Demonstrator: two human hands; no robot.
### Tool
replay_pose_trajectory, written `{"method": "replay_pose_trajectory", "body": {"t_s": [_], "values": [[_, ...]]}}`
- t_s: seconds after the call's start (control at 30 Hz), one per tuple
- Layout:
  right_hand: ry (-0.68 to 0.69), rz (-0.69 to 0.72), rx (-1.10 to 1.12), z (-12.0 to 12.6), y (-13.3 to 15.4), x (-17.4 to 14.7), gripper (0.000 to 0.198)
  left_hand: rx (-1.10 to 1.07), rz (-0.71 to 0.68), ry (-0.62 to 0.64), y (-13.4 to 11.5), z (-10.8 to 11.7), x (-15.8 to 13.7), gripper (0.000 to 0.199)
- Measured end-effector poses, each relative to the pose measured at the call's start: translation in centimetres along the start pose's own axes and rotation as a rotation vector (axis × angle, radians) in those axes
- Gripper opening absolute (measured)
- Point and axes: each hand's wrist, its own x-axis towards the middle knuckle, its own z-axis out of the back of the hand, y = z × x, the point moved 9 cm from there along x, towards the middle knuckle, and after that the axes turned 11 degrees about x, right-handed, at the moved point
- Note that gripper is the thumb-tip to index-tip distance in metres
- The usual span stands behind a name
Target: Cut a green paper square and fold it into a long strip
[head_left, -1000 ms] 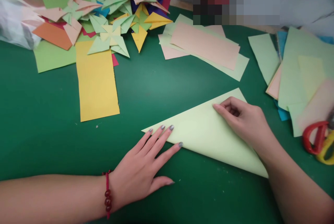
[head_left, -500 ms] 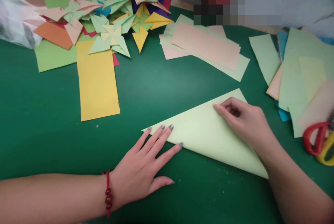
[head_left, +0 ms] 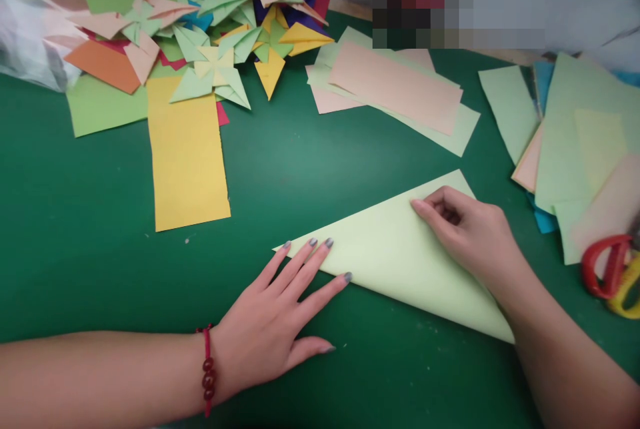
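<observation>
A pale green sheet of paper [head_left: 385, 242], folded into a triangle, lies flat on the green tabletop. My left hand [head_left: 280, 315] is open, its fingers spread over the triangle's narrow left corner and lower edge, with the thumb on the table. On the upper right part of the paper rests my right hand [head_left: 465, 229]. Its fingers are curled in and closed, with the thumb tip against the paper and nothing visible inside. The right hand and wrist cover part of the triangle's right edge.
Folded paper stars [head_left: 215, 69] and coloured sheets are heaped at the back left beside a clear plastic bag [head_left: 35, 29]. A yellow paper strip [head_left: 190, 162] lies in front. Pink and green strips [head_left: 395, 85] lie behind the triangle. Scissors [head_left: 607, 269] and more sheets [head_left: 565, 142] are at right.
</observation>
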Motion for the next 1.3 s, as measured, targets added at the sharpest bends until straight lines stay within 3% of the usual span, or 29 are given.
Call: {"method": "replay_pose_trajectory", "body": {"t_s": [1.3], "values": [[0.008,-0.031,0.011,-0.17,-0.26,-0.04,0.026,0.027,-0.015,0.004,-0.14,-0.20,-0.08,0.069]]}}
